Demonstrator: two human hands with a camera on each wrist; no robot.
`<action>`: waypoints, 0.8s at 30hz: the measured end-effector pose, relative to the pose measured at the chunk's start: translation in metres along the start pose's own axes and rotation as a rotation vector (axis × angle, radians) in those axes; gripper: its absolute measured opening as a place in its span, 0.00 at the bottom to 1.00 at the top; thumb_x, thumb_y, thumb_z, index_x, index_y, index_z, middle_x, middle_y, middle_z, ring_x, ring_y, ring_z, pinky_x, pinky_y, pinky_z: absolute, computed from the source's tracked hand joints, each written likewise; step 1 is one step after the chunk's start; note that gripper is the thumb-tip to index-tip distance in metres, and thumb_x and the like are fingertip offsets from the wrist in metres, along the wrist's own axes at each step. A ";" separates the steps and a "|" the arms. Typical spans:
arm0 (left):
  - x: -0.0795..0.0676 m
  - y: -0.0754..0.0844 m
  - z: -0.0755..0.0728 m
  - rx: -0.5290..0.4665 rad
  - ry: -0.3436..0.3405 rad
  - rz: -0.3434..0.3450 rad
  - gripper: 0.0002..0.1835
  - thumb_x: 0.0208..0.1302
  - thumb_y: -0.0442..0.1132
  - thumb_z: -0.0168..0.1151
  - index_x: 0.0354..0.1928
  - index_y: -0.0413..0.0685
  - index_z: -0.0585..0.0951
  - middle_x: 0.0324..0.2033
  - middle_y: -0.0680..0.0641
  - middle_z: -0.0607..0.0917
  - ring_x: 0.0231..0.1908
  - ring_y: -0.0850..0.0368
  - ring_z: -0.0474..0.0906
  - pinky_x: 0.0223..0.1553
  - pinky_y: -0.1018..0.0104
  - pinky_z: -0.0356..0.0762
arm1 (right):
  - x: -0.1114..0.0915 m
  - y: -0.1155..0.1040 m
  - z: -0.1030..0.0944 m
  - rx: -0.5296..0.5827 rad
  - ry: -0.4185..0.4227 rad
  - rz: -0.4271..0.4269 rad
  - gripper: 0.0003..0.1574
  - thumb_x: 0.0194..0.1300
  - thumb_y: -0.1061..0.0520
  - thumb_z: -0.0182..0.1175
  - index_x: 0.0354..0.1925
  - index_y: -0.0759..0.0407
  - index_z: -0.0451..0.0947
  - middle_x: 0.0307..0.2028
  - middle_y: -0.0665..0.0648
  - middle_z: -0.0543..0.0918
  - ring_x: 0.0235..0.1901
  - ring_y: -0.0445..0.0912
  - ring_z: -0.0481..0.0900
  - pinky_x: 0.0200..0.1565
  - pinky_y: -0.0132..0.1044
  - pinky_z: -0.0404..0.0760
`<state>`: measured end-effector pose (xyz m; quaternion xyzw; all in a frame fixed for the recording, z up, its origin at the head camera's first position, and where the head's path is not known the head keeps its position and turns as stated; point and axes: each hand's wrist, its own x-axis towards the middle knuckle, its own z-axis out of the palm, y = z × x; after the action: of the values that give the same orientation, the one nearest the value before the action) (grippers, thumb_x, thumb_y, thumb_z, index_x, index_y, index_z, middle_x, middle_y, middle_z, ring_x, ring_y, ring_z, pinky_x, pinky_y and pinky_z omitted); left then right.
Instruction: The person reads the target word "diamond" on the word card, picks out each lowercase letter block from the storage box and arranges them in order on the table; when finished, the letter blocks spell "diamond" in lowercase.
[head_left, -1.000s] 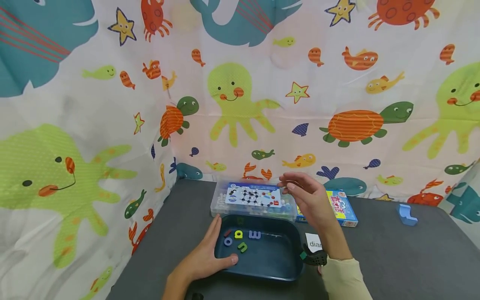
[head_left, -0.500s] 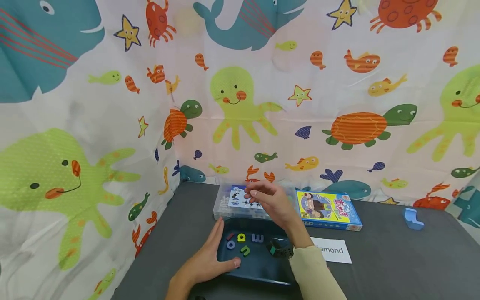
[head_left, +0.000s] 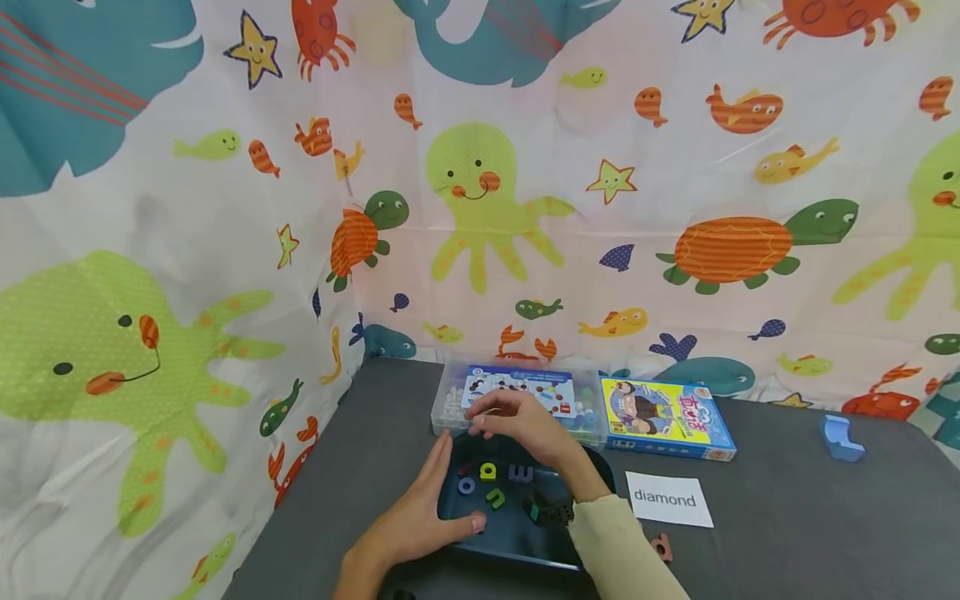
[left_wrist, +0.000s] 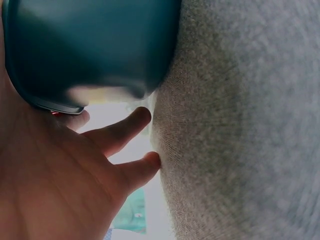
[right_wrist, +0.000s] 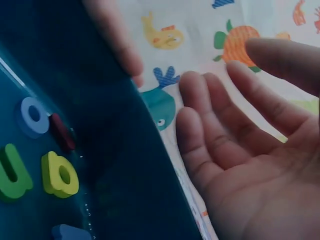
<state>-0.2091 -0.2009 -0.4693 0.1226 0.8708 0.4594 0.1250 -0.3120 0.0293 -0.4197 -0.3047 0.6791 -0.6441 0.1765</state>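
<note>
My left hand [head_left: 423,508] grips the left end of a dark teal tray [head_left: 517,550], thumb over the rim and fingers along the outside. The left wrist view shows the tray's underside [left_wrist: 95,45] above those fingers. Over the tray's back edge hovers my right hand [head_left: 528,429], fingers loosely bent with nothing in them, as the right wrist view confirms. In the tray lie a blue letter o [right_wrist: 34,117], a green n [head_left: 495,498], a yellow letter [right_wrist: 60,175], a purple m [head_left: 521,473] and a thin dark red piece [right_wrist: 62,132].
A white card [head_left: 669,500] reading "diamond" lies right of the tray, with a reddish letter [head_left: 661,547] below it. Behind stand a clear plastic case [head_left: 450,400] and a blue-yellow box [head_left: 667,417]. A blue stand [head_left: 842,439] sits far right.
My right hand has moved left and lower, from in front of the blue-yellow box to over the tray's back edge, uncovering the card and reddish letter. My left hand keeps its hold.
</note>
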 end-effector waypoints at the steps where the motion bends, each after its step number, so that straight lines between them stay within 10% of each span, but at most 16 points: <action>1: 0.000 0.000 0.000 0.000 -0.001 -0.002 0.65 0.67 0.67 0.69 0.88 0.53 0.37 0.86 0.46 0.36 0.82 0.37 0.47 0.69 0.23 0.58 | 0.000 0.000 0.001 -0.026 -0.019 0.009 0.18 0.79 0.59 0.62 0.58 0.71 0.82 0.55 0.73 0.84 0.53 0.69 0.84 0.58 0.56 0.84; 13: -0.001 0.002 -0.003 -0.018 -0.007 -0.011 0.64 0.67 0.68 0.69 0.88 0.55 0.37 0.86 0.49 0.36 0.83 0.39 0.44 0.71 0.24 0.56 | -0.001 0.004 0.009 -0.225 -0.193 0.149 0.24 0.79 0.53 0.62 0.61 0.70 0.83 0.50 0.70 0.88 0.47 0.66 0.87 0.52 0.62 0.85; 24: -0.001 0.001 -0.002 -0.020 -0.003 0.007 0.63 0.68 0.66 0.69 0.88 0.56 0.37 0.86 0.52 0.35 0.83 0.40 0.43 0.71 0.24 0.55 | 0.000 0.013 0.010 -0.362 -0.297 0.229 0.21 0.76 0.60 0.62 0.63 0.67 0.83 0.40 0.61 0.91 0.36 0.54 0.89 0.40 0.44 0.89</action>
<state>-0.2083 -0.2022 -0.4672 0.1249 0.8656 0.4682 0.1258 -0.3080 0.0215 -0.4341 -0.3437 0.7799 -0.4363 0.2886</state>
